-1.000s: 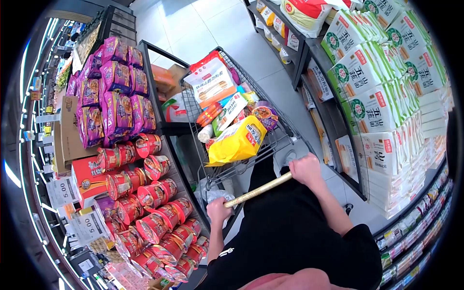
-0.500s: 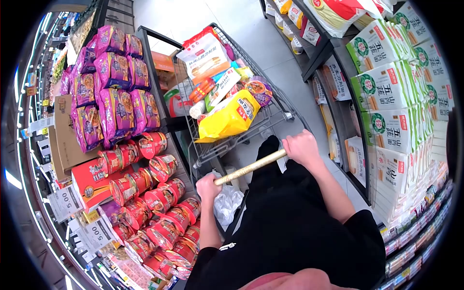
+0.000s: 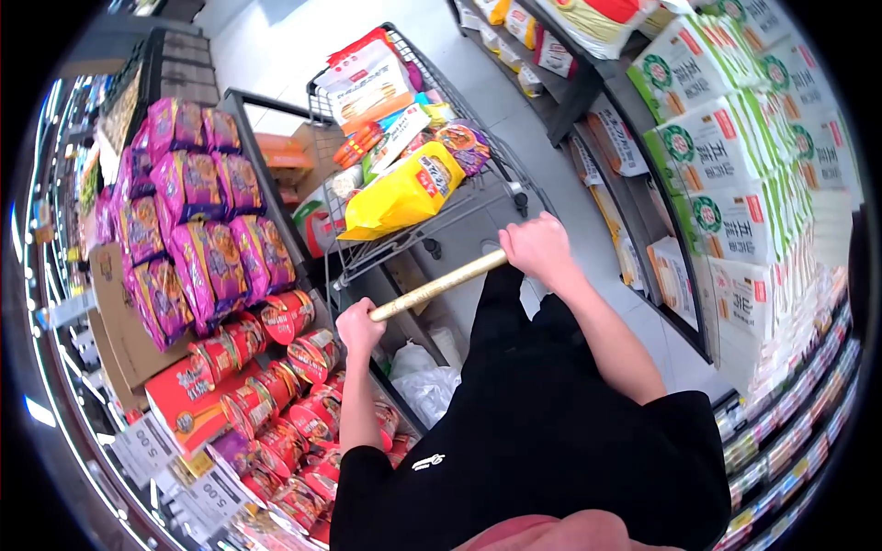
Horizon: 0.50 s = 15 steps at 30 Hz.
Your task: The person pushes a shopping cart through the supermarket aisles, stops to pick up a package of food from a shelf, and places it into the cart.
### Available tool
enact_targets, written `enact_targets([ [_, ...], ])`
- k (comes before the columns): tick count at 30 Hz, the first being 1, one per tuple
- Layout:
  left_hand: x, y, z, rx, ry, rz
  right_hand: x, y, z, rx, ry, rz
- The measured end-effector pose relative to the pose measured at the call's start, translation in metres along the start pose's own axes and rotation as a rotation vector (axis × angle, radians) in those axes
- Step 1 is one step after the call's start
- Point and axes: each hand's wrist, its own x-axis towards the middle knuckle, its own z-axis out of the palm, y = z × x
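Both hands grip the pale yellow handle bar [image 3: 439,286] of a wire shopping cart [image 3: 441,216]. My left hand [image 3: 359,328] is wrapped round its left end, and my right hand [image 3: 536,245] round its right end. Inside the cart, a bright yellow packet [image 3: 404,195] lies nearest the handle. Beyond it are a purple round package [image 3: 463,147], orange sausage-like items [image 3: 357,144] and a white packet with a red top [image 3: 369,89]. The lower part of the cart is partly hidden by the packets.
Purple noodle packs [image 3: 209,266] and red cup noodles [image 3: 268,395] are stacked close on the left, with price signs [image 3: 145,446]. A dark-framed shelf [image 3: 634,216] and stacked white-green packages [image 3: 726,147] stand on the right. Clear plastic bags [image 3: 427,390] lie beside my legs.
The cart, its handle and both hands appear farther left and higher in the view. The left-hand stacks have shifted lower, and the view has turned a little. Both hands keep their grip.
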Motion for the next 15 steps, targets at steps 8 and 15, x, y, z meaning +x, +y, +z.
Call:
enact_targets([
  [8,0.053,0.024,-0.003,0.075,-0.015,-0.018,0.028,0.031,-0.004,-0.008,0.015,0.043],
  [15,0.055,0.056,-0.008,0.081,-0.066,-0.023,0.021,0.054,-0.014,-0.024,-0.025,0.053],
])
